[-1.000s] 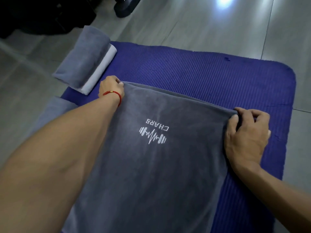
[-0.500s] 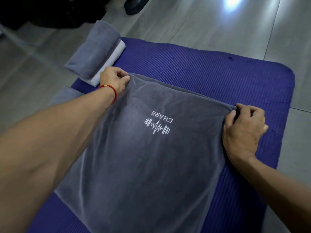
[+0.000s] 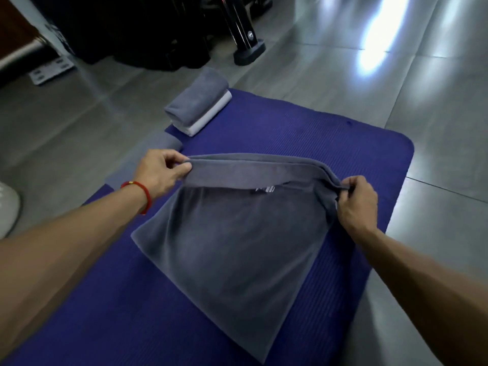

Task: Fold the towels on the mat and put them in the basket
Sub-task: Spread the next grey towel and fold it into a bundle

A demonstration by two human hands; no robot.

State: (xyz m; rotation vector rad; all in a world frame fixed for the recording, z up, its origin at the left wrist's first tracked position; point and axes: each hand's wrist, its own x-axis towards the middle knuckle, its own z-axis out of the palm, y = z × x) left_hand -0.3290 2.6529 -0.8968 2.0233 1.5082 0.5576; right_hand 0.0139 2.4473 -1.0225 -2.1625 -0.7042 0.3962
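— Towel [image 3: 232, 249], grey: where did it lie?
— On the blue mat [image 3: 330, 143], its far edge lifted and turned back toward the person, stretched between the two hands. The rest lay flat below and between the forearms. White print showed just under the turned-back strip, mostly covered.

— How were the hands?
— The left hand [image 3: 161, 171] pinched the left corner of the lifted edge between thumb and curled fingers; a red bracelet [image 3: 140, 192] sat on that wrist. The right hand [image 3: 356, 202] had its fingers curled round the bunched right corner.

— What else lay around?
— Beyond the left hand, at the mat's far corner, a folded grey towel [image 3: 196, 97] sat on a folded white towel [image 3: 208, 116]. Just past the left hand's knuckles lay another grey cloth [image 3: 148, 162], partly off the mat on the tiled floor [image 3: 343, 75].

— Anything farther out?
— Dark equipment [image 3: 245, 40] with a black foot stood well beyond the stack. A white rounded object [image 3: 8, 207] showed left of the left forearm, cut by the frame edge.
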